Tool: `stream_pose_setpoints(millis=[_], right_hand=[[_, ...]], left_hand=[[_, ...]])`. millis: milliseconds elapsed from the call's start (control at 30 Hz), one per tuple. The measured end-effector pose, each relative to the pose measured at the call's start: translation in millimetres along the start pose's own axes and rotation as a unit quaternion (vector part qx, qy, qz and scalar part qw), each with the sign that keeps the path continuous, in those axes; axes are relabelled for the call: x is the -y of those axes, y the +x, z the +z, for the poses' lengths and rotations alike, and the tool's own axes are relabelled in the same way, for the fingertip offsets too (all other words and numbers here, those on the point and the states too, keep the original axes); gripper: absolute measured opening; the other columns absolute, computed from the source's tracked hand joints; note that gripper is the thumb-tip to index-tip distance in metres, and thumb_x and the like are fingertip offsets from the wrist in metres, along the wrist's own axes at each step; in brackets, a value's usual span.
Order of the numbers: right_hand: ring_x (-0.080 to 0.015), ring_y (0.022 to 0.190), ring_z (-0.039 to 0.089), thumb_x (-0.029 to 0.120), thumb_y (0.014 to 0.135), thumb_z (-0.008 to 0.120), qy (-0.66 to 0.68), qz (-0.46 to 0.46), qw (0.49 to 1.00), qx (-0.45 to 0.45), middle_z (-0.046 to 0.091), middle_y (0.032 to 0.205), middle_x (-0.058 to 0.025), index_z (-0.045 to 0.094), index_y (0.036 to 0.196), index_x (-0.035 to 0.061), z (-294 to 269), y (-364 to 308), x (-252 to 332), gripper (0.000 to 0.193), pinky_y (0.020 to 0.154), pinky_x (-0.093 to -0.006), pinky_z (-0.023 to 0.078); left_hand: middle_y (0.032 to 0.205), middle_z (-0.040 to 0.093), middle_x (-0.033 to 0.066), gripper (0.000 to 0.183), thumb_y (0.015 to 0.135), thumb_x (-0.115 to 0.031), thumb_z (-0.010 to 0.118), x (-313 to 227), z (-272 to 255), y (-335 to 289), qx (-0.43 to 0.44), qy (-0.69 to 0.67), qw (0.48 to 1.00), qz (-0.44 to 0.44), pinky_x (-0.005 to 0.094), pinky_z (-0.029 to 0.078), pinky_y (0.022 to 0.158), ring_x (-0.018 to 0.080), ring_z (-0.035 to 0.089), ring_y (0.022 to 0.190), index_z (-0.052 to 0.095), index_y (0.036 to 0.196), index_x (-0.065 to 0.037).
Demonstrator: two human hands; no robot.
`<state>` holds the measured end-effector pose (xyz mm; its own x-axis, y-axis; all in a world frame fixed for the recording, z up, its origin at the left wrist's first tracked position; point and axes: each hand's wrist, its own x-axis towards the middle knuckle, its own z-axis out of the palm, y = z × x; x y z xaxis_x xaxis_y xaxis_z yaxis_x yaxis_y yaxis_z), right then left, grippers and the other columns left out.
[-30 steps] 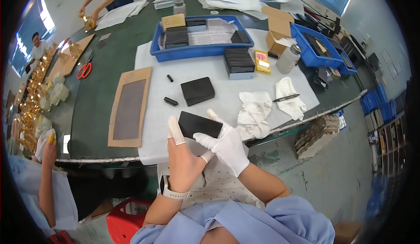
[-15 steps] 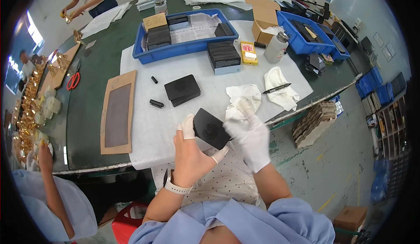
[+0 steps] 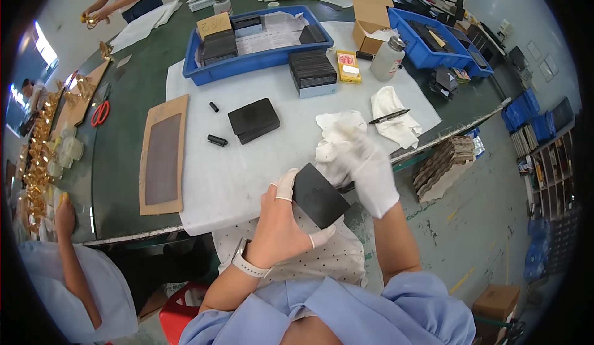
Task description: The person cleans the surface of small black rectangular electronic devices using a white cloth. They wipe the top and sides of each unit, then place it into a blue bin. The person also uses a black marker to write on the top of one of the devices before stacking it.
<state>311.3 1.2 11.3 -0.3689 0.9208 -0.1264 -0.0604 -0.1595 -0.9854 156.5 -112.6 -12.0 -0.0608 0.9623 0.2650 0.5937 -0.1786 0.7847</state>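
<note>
My left hand point(image 3: 281, 229), with white finger cots on some fingertips, grips a flat black rectangular plate point(image 3: 319, 195) by its edges, its broad face tilted up. Just beyond the plate's right side is my right hand point(image 3: 373, 181) in a white glove, its fingers smeared by motion, so whether they hold anything is unclear. A crumpled white cloth point(image 3: 337, 128) lies at those fingers. Farther right, a black marker point(image 3: 388, 117) rests on a second white cloth point(image 3: 401, 133). A small stack of similar black plates point(image 3: 253, 119) sits on the white paper, left of the cloths.
Behind are a blue tray point(image 3: 247, 65) of black plates, a row of black plates point(image 3: 312, 73), a yellow pack point(image 3: 348, 67) and a grey bottle point(image 3: 388, 59). A framed cardboard panel point(image 3: 164, 153) lies left. Another person's hand point(image 3: 64, 218) is at far left.
The black plate and my left hand have shifted slightly right. My right hand has drawn away from the plate's face, up and to the right.
</note>
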Motion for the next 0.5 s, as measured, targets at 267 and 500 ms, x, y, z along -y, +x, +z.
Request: stream_pose_setpoints(millis=[267,500], right_hand=[[-0.0154,0.090,0.056,0.013,0.084,0.070,-0.174,-0.086,0.960,0.204,0.058,0.097,-0.0070,0.057,0.122,-0.0008,-6.0,-8.5,1.5,0.043,0.077,-0.0254,0.048],[-0.0082,0.066,0.056,0.007,0.084,0.060,0.035,0.037,0.999,-0.005,0.058,0.077,0.0013,0.051,0.134,0.0032,5.5,20.2,8.3,0.051,0.061,-0.0226,0.045]], left_hand=[[0.118,0.050,0.0183,0.099,0.061,-0.031,0.085,-3.5,-8.5,-2.2,0.051,0.015,0.998,-0.020,0.0428,0.035,0.091,0.0332,0.048,0.103,0.033,0.138,0.004],[0.120,0.050,0.0172,0.100,0.058,-0.030,0.087,-2.7,-10.0,-14.6,0.060,-0.011,0.998,0.008,0.0386,0.043,0.088,0.0321,0.049,0.104,0.035,0.139,-0.001]])
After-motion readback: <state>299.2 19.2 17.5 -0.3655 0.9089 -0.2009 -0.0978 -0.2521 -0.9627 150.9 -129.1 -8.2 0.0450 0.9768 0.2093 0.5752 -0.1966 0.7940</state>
